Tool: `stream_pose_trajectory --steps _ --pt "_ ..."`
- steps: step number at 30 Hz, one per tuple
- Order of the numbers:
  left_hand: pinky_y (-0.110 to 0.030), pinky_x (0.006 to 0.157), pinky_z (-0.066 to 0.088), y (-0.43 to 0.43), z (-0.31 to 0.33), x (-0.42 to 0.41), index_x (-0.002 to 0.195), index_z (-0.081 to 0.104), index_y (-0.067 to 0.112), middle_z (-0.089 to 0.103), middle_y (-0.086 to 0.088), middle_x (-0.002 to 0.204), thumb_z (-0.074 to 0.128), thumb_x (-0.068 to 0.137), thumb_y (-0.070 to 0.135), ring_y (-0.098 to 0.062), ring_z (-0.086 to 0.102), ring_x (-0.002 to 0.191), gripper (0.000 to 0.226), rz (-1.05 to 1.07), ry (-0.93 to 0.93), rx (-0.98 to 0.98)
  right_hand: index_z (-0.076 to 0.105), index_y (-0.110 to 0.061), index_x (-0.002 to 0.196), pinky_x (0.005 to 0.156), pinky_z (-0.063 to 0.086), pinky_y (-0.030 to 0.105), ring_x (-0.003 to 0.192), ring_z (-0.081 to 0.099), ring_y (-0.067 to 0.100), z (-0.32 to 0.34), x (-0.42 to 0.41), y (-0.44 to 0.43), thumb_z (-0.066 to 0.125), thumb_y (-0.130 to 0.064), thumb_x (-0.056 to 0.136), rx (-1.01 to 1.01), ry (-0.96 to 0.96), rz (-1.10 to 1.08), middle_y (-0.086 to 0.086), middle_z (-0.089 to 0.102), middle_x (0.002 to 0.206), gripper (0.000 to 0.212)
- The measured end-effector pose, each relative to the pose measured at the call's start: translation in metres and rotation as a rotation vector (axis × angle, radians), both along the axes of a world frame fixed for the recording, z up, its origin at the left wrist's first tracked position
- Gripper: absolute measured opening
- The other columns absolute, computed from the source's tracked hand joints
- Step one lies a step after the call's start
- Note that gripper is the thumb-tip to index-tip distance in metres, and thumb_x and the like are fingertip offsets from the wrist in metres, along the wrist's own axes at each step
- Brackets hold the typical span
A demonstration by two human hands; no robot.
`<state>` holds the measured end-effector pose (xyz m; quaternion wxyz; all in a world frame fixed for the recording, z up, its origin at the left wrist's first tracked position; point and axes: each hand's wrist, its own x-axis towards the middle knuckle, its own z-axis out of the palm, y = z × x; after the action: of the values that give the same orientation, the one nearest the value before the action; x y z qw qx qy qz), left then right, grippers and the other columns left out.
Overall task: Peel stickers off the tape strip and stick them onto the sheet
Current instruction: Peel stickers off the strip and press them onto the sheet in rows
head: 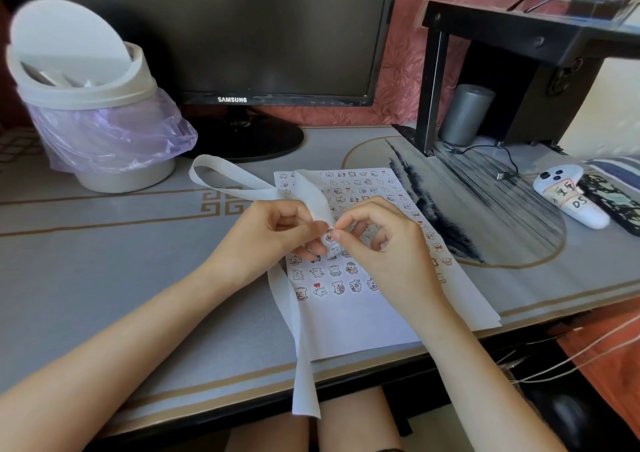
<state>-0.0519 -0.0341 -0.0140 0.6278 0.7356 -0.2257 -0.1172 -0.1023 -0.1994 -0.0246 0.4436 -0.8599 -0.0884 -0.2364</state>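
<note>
This looks like a home desk corner rather than a business office. A Samsung monitor (277, 32) stands at the back of the counter (104, 261), which has a grey cover with gold key-pattern borders. Beside the monitor sits 1 small swing-lid bin (93, 105) lined with a purple bag. Pink patterned wallcovering (398, 80) runs behind. A black shelf (519, 53) stands over a grey cylinder (465, 115), and a white controller (568, 195) lies at the right.

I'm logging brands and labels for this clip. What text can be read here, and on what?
"SAMSUNG": lower bezel of the monitor.
"D5": handwritten label on the white controller; the writing above it is too unclear to read.
The stickers on the sheet: small cartoon drawings, no readable words.
</note>
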Motion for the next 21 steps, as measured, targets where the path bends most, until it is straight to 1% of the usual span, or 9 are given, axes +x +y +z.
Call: stream_pose_trajectory --steps 3,5,7,9,12,15,17,19,21 --pt "-0.026 0.073 0.057 0.0 -0.001 0.0 0.083 0.066 -0.004 0.073 -0.013 0.074 0.064 0.086 0.013 -0.022 0.071 0.074 0.018 0.0 0.007 0.01 0.066 -0.015 0.078 0.063 0.036 0.012 0.077 0.058 0.013 -0.001 0.0 -0.001 0.073 -0.01 0.079 0.026 -0.002 0.004 -0.007 0.062 0.088 0.008" --pt "-0.025 0.071 0.057 0.0 -0.001 -0.001 0.081 0.067 -0.003 0.073 -0.014 0.074 0.064 0.086 0.013 -0.022 0.071 0.072 0.017 0.004 0.024 0.004 0.066 -0.015 0.078 0.064 0.036 0.013 0.078 0.058 0.013 -0.002 0.0 -0.001 0.072 -0.01 0.079 0.026 -0.003 0.014 -0.009 0.062 0.09 0.008" --pt "-0.024 0.069 0.057 0.0 0.001 -0.001 0.076 0.067 0.002 0.072 -0.015 0.074 0.063 0.087 0.01 -0.021 0.071 0.071 0.014 0.004 0.042 -0.013 0.066 -0.016 0.079 0.066 0.036 0.015 0.081 0.058 0.013 -0.002 -0.001 -0.001 0.072 -0.011 0.08 0.022 -0.002 0.022 -0.011 0.061 0.091 0.008" --pt "-0.024 0.067 0.057 0.0 0.002 -0.001 0.073 0.067 0.007 0.072 -0.015 0.072 0.062 0.087 0.009 -0.02 0.071 0.07 0.016 0.006 0.051 -0.021 0.066 -0.017 0.079 0.069 0.037 0.015 0.086 0.058 0.011 -0.002 -0.003 -0.002 0.072 -0.012 0.08 0.017 -0.008 0.03 -0.011 0.06 0.093 0.008" --pt "-0.024 0.065 0.057 0.001 0.002 0.0 0.071 0.064 0.006 0.071 -0.014 0.07 0.061 0.088 0.009 -0.02 0.07 0.068 0.018 0.022 0.058 -0.016 0.067 -0.022 0.079 0.07 0.041 0.021 0.088 0.057 0.012 0.002 -0.009 -0.004 0.072 -0.015 0.081 0.063 0.011 0.066 -0.012 0.06 0.093 0.009" --pt "-0.024 0.064 0.057 0.001 0.002 0.001 0.072 0.063 0.004 0.071 -0.013 0.068 0.061 0.089 0.01 -0.021 0.069 0.068 0.018 0.034 0.057 0.004 0.067 -0.02 0.076 0.064 0.042 0.018 0.075 0.058 0.005 0.009 -0.014 -0.008 0.073 -0.01 0.08 0.209 0.106 0.097 -0.013 0.065 0.08 0.012" --pt "-0.025 0.065 0.058 0.001 0.001 0.0 0.074 0.063 0.003 0.071 -0.016 0.071 0.061 0.089 0.01 -0.02 0.069 0.067 0.017 0.038 0.051 0.033 0.067 -0.017 0.074 0.057 0.041 0.015 0.067 0.056 0.004 0.014 -0.017 -0.017 0.074 -0.009 0.078 0.279 0.184 0.089 -0.011 0.066 0.071 0.012" --pt "-0.025 0.067 0.058 0.001 0.0 -0.001 0.074 0.064 0.003 0.072 -0.016 0.074 0.061 0.089 0.01 -0.018 0.069 0.066 0.017 0.037 0.036 0.076 0.066 -0.015 0.075 0.05 0.039 0.013 0.06 0.053 0.003 0.018 -0.021 -0.035 0.073 -0.008 0.078 0.293 0.271 0.061 -0.01 0.065 0.066 0.01" --pt "-0.025 0.07 0.058 0.0 0.0 -0.001 0.074 0.064 0.004 0.073 -0.014 0.074 0.062 0.089 0.011 -0.015 0.069 0.066 0.017 0.032 0.023 0.122 0.067 -0.012 0.079 0.047 0.037 0.014 0.053 0.051 0.003 0.02 -0.025 -0.056 0.071 -0.01 0.08 0.293 0.378 0.017 -0.008 0.063 0.063 0.005"
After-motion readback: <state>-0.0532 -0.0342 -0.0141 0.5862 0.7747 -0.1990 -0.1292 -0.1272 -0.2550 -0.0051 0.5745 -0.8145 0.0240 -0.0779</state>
